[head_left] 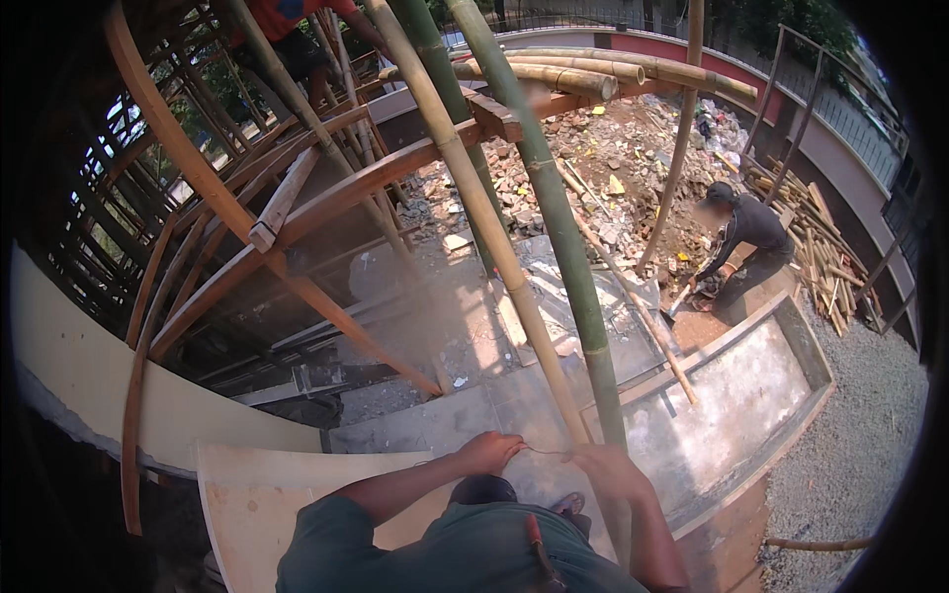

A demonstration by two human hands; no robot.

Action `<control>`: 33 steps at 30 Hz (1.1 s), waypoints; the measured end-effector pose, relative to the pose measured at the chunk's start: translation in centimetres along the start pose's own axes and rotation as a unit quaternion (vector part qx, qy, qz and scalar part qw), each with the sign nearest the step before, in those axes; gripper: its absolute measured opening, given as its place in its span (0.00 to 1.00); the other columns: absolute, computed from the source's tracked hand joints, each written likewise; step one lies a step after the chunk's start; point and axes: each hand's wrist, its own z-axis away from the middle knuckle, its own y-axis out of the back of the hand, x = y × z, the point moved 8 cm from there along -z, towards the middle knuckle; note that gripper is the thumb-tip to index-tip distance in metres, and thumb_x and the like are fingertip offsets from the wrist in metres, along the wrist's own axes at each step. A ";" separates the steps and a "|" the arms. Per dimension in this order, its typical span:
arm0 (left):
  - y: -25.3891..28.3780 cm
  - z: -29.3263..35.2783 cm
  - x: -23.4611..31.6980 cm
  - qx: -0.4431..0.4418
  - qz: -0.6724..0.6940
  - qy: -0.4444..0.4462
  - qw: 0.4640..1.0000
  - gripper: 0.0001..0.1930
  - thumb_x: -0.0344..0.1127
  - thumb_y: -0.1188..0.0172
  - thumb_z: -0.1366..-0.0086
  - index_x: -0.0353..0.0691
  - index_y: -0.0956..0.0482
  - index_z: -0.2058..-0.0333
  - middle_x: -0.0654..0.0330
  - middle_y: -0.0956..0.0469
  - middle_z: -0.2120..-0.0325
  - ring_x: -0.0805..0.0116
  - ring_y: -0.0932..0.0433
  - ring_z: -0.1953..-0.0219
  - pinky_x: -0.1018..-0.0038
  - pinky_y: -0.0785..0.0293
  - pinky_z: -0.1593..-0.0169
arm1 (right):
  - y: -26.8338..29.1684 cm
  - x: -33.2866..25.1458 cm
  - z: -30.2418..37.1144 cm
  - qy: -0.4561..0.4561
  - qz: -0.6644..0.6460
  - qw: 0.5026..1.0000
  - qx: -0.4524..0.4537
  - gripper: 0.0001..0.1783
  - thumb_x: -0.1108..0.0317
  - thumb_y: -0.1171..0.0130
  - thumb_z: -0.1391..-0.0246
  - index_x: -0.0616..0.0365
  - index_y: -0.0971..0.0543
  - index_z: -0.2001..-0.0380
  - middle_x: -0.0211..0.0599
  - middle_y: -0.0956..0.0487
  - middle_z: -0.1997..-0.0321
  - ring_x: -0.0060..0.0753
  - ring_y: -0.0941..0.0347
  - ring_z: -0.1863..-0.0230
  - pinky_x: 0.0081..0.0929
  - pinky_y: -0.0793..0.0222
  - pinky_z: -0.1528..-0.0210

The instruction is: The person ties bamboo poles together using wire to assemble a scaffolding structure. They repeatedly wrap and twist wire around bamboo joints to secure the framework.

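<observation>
A thin dark wire or cord [544, 452] runs between my two hands. My left hand [494, 452] is closed on one end, fingertips pinched together, above the grey concrete floor. Across from it, my right hand [605, 470] pinches the other end, beside the foot of a yellowish bamboo pole [514, 282] and in front of a thicker green bamboo pole [585, 316]. Whether the wire touches either pole I cannot tell. A red-handled tool [537, 539] lies against my dark green shirt; its kind is unclear.
Wooden beams [346, 188] cross at the left. A pale panel [257, 494] stands near my left arm. At right, a crouching co-worker [746, 242] holds a long-handled tool beside a shallow concrete basin [732, 400]. Rubble [593, 178] and gravel [840, 445] lie beyond. Another person [287, 40] stands among the poles.
</observation>
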 end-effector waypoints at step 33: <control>0.0 -0.2 -2.1 0.014 0.141 -0.041 0.989 0.17 0.42 0.57 0.25 0.35 0.26 0.52 0.45 0.23 0.67 0.49 0.23 0.59 0.60 0.30 0.52 | -3.0 9.1 -7.7 -0.146 0.323 0.926 -0.130 0.14 0.75 0.48 0.50 0.55 0.14 0.63 0.52 0.17 0.59 0.53 0.21 0.53 0.42 0.27 0.49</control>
